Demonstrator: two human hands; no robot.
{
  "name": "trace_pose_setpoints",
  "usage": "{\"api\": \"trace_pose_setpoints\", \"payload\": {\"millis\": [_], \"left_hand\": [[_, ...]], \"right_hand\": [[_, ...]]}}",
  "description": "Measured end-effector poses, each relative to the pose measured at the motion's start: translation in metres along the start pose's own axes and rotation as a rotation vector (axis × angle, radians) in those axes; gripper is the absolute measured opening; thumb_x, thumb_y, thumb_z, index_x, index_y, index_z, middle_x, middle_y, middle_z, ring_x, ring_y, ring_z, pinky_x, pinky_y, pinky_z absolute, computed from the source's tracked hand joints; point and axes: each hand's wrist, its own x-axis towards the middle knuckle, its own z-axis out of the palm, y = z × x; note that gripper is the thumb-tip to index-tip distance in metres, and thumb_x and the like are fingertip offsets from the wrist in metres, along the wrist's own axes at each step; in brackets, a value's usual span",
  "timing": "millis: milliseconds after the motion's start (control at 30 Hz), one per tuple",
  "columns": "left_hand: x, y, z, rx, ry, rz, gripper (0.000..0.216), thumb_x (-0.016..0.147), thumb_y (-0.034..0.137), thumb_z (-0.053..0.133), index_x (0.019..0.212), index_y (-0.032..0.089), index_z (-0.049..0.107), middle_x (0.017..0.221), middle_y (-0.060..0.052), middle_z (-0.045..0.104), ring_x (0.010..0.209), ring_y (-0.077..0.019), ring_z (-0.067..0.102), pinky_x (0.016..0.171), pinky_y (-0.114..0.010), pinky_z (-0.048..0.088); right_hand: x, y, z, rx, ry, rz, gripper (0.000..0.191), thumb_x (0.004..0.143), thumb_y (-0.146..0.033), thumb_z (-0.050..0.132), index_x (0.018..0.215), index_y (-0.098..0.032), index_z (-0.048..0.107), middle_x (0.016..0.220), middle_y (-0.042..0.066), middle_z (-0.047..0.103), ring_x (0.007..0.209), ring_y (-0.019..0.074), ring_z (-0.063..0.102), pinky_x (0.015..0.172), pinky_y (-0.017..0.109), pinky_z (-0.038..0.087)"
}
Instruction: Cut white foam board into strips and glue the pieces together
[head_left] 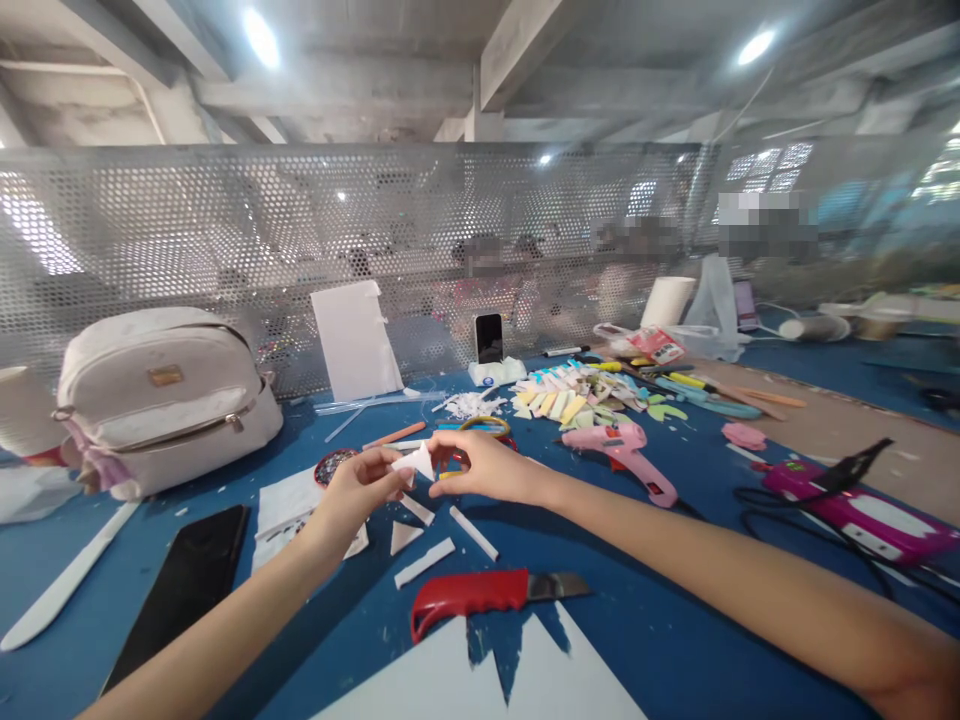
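My left hand pinches a small white cone-shaped piece, which looks like folded paper or card, between thumb and fingertips. At the flared end of that piece is my right hand, its thumb and index finger curved around the edge. Just below both hands lie white paper strips and a small triangular scrap. A red-handled knife rests nearer to me, its blade pointing right. Under it, a white sheet with jagged cut-outs reaches the bottom of the view.
Left are a white backpack, a black phone and a white plastic blade-shaped tool. A pink glue gun, a heap of coloured paper pieces and a magenta device with black cable lie right. A perforated metal screen stands behind.
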Motion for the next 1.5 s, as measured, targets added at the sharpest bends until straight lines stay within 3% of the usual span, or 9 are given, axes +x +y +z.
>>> {"api": "trace_pose_setpoints", "payload": {"millis": [167,300,467,733,833,1100,1300,1500], "left_hand": [[0.0,0.0,0.0,-0.078,0.002,-0.007,0.037,0.067,0.042,0.086,0.084,0.015,0.068,0.075,-0.001,0.07,0.07,-0.0108,0.061,0.067,-0.019,0.047],[-0.001,0.004,0.003,-0.135,0.002,-0.027,0.037,0.064,0.039,0.089,0.082,0.014,0.068,0.071,0.0,0.07,0.066,-0.0084,0.06,0.064,-0.016,0.047],[-0.003,0.005,0.006,-0.242,-0.052,-0.068,0.038,0.061,0.036,0.091,0.082,0.013,0.069,0.072,0.0,0.069,0.065,-0.0072,0.061,0.066,-0.015,0.05],[-0.008,0.003,0.012,-0.418,-0.169,-0.156,0.031,0.066,0.03,0.09,0.081,0.011,0.071,0.074,-0.002,0.069,0.063,-0.0057,0.062,0.067,-0.015,0.055],[-0.008,0.001,0.015,-0.465,-0.172,-0.165,0.031,0.065,0.029,0.091,0.082,0.011,0.071,0.073,-0.002,0.069,0.062,-0.0055,0.062,0.066,-0.014,0.055],[-0.009,0.003,0.018,-0.499,-0.157,-0.131,0.037,0.064,0.032,0.091,0.09,0.014,0.073,0.078,-0.001,0.071,0.067,-0.0061,0.064,0.07,-0.014,0.055],[-0.013,0.004,0.017,-0.394,-0.209,-0.148,0.033,0.066,0.032,0.09,0.08,0.01,0.068,0.076,-0.004,0.069,0.064,-0.0069,0.062,0.066,-0.016,0.054],[-0.016,0.006,0.021,-0.233,-0.087,-0.025,0.038,0.068,0.032,0.087,0.092,0.018,0.061,0.075,-0.001,0.07,0.066,-0.0124,0.066,0.065,-0.023,0.056]], "right_hand": [[0.003,0.002,-0.002,0.158,-0.069,0.007,0.018,0.082,-0.033,0.072,0.084,-0.016,0.065,0.082,0.0,0.064,0.079,0.0167,0.06,0.075,0.027,0.044],[0.003,0.0,-0.003,0.3,-0.115,0.043,0.025,0.089,-0.041,0.064,0.086,-0.016,0.065,0.079,0.001,0.063,0.074,0.0151,0.058,0.069,0.026,0.043],[0.002,0.002,-0.002,0.482,-0.185,0.093,0.035,0.085,-0.05,0.067,0.085,-0.015,0.06,0.069,-0.001,0.06,0.061,0.0103,0.051,0.054,0.021,0.034],[-0.003,-0.004,0.003,0.695,-0.195,0.079,0.044,0.084,-0.056,0.068,0.078,-0.018,0.047,0.073,-0.002,0.055,0.061,0.0082,0.047,0.054,0.019,0.033],[-0.004,-0.006,0.005,0.694,-0.182,0.06,0.04,0.086,-0.055,0.066,0.084,-0.017,0.051,0.076,-0.001,0.055,0.062,0.0083,0.046,0.053,0.019,0.031],[0.0,-0.003,0.01,0.531,-0.129,-0.064,0.035,0.086,-0.049,0.068,0.088,-0.014,0.062,0.076,-0.001,0.057,0.066,0.0108,0.051,0.062,0.024,0.041],[-0.004,-0.009,0.008,0.453,-0.176,-0.113,0.03,0.091,-0.045,0.062,0.093,-0.015,0.062,0.083,0.002,0.061,0.072,0.0126,0.053,0.066,0.025,0.042],[-0.005,-0.013,0.007,0.423,-0.153,-0.157,0.031,0.093,-0.045,0.056,0.087,-0.014,0.061,0.082,0.002,0.057,0.075,0.0144,0.052,0.068,0.026,0.04]]}}
